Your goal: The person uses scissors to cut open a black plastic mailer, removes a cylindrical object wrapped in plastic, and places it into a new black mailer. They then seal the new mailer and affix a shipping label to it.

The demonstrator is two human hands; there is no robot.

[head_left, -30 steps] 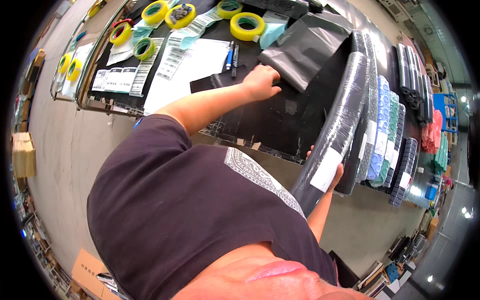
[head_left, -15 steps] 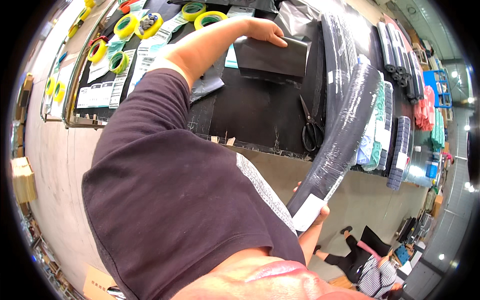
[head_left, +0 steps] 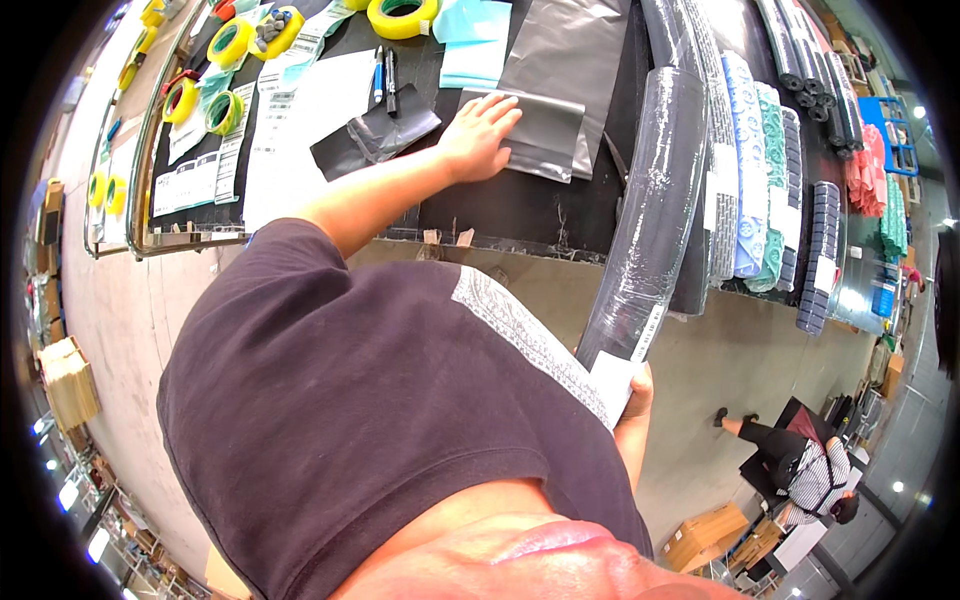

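My left hand (head_left: 480, 137) is open, its fingers stretched out flat over the near end of a black plastic bag (head_left: 540, 125) on the table. Beside its wrist lies a smaller crumpled black plastic piece (head_left: 375, 130). My right hand (head_left: 640, 393) is closed around the lower end of a long black roll (head_left: 655, 190) in clear shrink wrap, next to a white label (head_left: 612, 375). The roll slants up from my body over the table's front edge. One scissors blade (head_left: 616, 160) peeks out left of the roll; the rest is hidden.
On the black table (head_left: 480, 215) are yellow tape rolls (head_left: 403, 15), label sheets (head_left: 320, 90), pens (head_left: 391, 80) and light-blue papers (head_left: 473, 45). Patterned wrapped rolls (head_left: 745, 170) lie to the right. A person in a striped top (head_left: 815, 480) is at the lower right.
My left hand has let go of the raised black plastic, moved nearer and flattened over it. The plastic now lies spread out. The black roll has swung more upright and covers most of the scissors.
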